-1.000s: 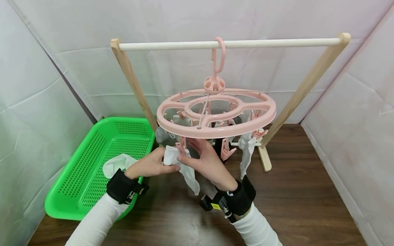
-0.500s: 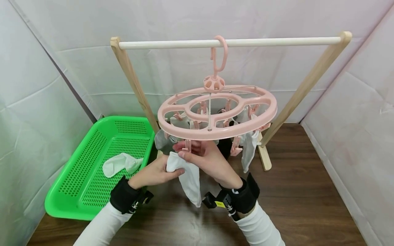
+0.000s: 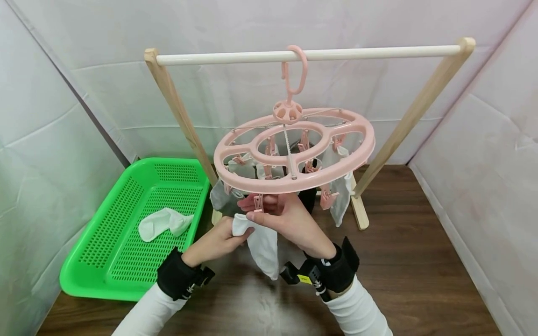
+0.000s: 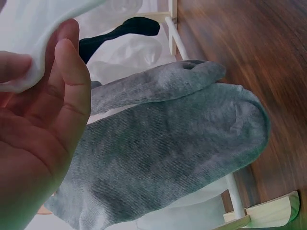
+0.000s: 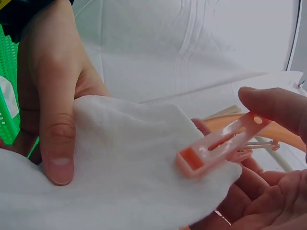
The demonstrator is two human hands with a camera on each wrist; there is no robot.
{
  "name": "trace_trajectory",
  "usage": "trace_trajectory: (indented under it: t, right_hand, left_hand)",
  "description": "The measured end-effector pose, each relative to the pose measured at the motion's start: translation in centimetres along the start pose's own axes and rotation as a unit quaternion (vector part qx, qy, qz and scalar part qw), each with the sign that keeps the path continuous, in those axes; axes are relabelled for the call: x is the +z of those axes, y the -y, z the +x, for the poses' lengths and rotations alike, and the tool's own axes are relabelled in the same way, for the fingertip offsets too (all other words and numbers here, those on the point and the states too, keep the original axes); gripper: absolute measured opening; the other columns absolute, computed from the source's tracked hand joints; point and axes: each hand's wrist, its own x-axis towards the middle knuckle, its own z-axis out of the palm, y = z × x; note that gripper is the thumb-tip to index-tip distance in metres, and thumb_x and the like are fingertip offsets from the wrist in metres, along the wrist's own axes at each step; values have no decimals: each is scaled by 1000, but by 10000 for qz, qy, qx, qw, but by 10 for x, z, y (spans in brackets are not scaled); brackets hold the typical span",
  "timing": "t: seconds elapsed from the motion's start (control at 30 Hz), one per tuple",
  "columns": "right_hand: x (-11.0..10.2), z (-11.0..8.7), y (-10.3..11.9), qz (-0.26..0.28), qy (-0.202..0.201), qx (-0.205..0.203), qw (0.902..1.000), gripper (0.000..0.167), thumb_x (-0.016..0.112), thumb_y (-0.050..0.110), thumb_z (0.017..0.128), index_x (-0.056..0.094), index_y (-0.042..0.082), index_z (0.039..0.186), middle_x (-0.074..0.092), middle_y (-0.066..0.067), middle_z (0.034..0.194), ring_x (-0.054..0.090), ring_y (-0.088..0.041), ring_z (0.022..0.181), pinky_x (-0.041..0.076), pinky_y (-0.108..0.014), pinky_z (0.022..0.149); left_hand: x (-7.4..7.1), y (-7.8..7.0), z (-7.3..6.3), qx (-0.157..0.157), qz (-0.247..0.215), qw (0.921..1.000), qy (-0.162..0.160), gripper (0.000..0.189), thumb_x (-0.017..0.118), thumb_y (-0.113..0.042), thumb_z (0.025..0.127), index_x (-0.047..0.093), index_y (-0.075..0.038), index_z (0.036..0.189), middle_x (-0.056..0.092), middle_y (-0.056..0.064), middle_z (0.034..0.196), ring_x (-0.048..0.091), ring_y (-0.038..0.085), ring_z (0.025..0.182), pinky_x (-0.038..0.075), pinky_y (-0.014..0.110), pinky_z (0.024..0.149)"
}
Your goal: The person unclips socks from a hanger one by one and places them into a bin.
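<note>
A white sock (image 3: 264,247) hangs below the near rim of a pink clip hanger (image 3: 260,185). My left hand (image 3: 220,240) pinches its cuff between thumb and fingers. A pink clothespin (image 5: 218,146) overlaps the sock's cuff in the right wrist view. My right hand (image 3: 294,224) is around this clothespin, thumb at its handle end and fingers behind the sock. Beyond my left hand, grey socks (image 4: 168,153) hang, with a black sock (image 4: 120,36) farther back.
The hanger hooks over a white rod (image 3: 231,58) on a wooden stand (image 3: 409,121). A green basket (image 3: 69,275) at left holds another white sock (image 3: 161,223). Other pink clips and a light sock (image 3: 341,200) hang from the ring, over the dark wooden table (image 3: 420,261).
The ring has turned and tilted, its near clip shifting slightly right. Both hands and the white sock have moved slightly right. The sock in the basket stays put.
</note>
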Motion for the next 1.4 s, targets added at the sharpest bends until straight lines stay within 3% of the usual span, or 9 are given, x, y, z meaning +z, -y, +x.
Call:
trace_trajectory:
  t: [0.13, 0.4, 0.67, 0.87, 1.07, 1.17, 1.27, 1.4]
  right_hand:
    - [-3, -2, 1, -8, 119, -79, 9999, 37, 65, 4, 92, 57, 3, 128, 68, -12, 115, 62, -29, 107, 50, -34, 85]
    - [-14, -3, 2, 104, 463, 16, 9989, 34, 66, -1, 90, 60, -5, 123, 64, -21, 117, 62, -29, 107, 50, -36, 86]
    - [-20, -4, -3, 243, 233, 158, 9993, 35, 68, -5, 87, 61, -8, 121, 65, -23, 114, 64, -26, 104, 52, -34, 83]
    - [-23, -3, -9, 564, 104, -134, 9983, 31, 67, -7, 87, 63, -8, 117, 66, -23, 110, 65, -24, 99, 52, -34, 82]
    - [-30, -6, -12, 724, -139, -309, 9968, 22, 67, -4, 88, 70, 4, 108, 70, -13, 97, 67, -20, 87, 53, -36, 80]
    - [-35, -10, -12, 825, -171, -380, 9957, 22, 67, -4, 88, 71, 8, 107, 70, -12, 94, 67, -22, 85, 53, -37, 79]
    - [-41, -14, -13, 831, -185, -490, 9952, 22, 65, -4, 90, 71, 8, 108, 69, -12, 94, 67, -23, 87, 52, -39, 81]
    - [-48, -18, -13, 753, -274, -525, 9954, 21, 63, -4, 91, 70, 5, 108, 69, -14, 93, 67, -24, 87, 52, -39, 83]
  left_hand:
    - [3, 1, -1, 17, 21, 10000, -5, 5, 56, 1, 95, 61, 2, 95, 45, -8, 67, 43, 5, 58, 37, 25, 55]
    - [7, 8, -4, -88, 62, 9999, -19, 7, 55, 0, 96, 62, 2, 95, 48, -7, 67, 44, 5, 57, 38, 24, 54]
    - [8, 12, -8, -170, 77, 9998, -78, 9, 55, -1, 97, 63, 2, 93, 53, 0, 66, 47, 5, 57, 42, 25, 53]
    - [9, 16, -10, -145, 74, 9997, -194, 10, 55, 2, 96, 64, 2, 92, 57, 1, 67, 54, 6, 59, 47, 26, 54]
    - [8, 22, -15, -68, 83, 9999, -92, 14, 53, 8, 93, 62, -2, 96, 59, 4, 72, 59, 18, 61, 49, 27, 56]
    - [6, 23, -17, -77, 130, 9998, -95, 23, 52, 13, 88, 63, -4, 99, 60, 4, 74, 58, 16, 62, 49, 27, 56]
    - [3, 23, -19, -141, 194, 9995, -181, 26, 51, 14, 88, 64, -4, 102, 61, 4, 76, 57, 12, 63, 48, 27, 57]
    - [-1, 23, -21, -256, 192, 9989, -329, 26, 51, 14, 88, 64, -4, 101, 63, 4, 81, 60, 17, 61, 51, 29, 56]
